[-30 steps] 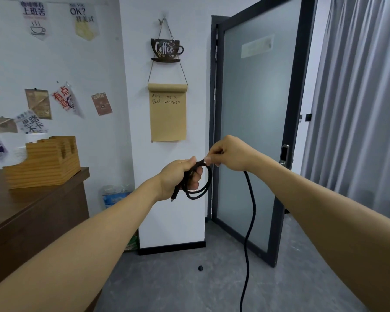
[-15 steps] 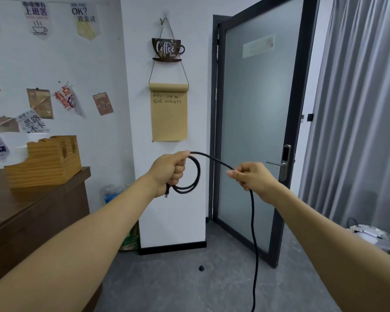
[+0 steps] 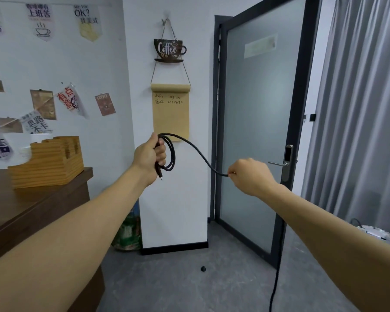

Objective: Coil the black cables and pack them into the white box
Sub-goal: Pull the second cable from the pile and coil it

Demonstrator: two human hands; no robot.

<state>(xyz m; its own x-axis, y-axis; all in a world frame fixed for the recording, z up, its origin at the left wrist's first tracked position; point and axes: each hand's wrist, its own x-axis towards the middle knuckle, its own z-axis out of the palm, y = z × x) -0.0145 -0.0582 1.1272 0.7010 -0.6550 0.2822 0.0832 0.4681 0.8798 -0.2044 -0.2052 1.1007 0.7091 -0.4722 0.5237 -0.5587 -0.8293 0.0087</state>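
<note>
My left hand (image 3: pixel 149 154) grips a small coil of black cable (image 3: pixel 172 154) held up at chest height, with a plug end hanging just below the fist. From the coil the cable arcs right and down to my right hand (image 3: pixel 249 176), which pinches it between thumb and fingers. Below my right forearm the loose rest of the cable hangs toward the floor at the lower right. No white box is in view.
A brown wooden desk (image 3: pixel 32 210) with a ribbed wooden holder (image 3: pixel 47 162) stands at the left. A frosted glass door (image 3: pixel 257 131) with a lever handle is ahead, grey curtains (image 3: pixel 358 109) at the right. A small black object (image 3: pixel 203 268) lies on the grey floor.
My right hand has slid away from the coil, down and to the right along the cable. My left hand has risen slightly and now holds two loops.
</note>
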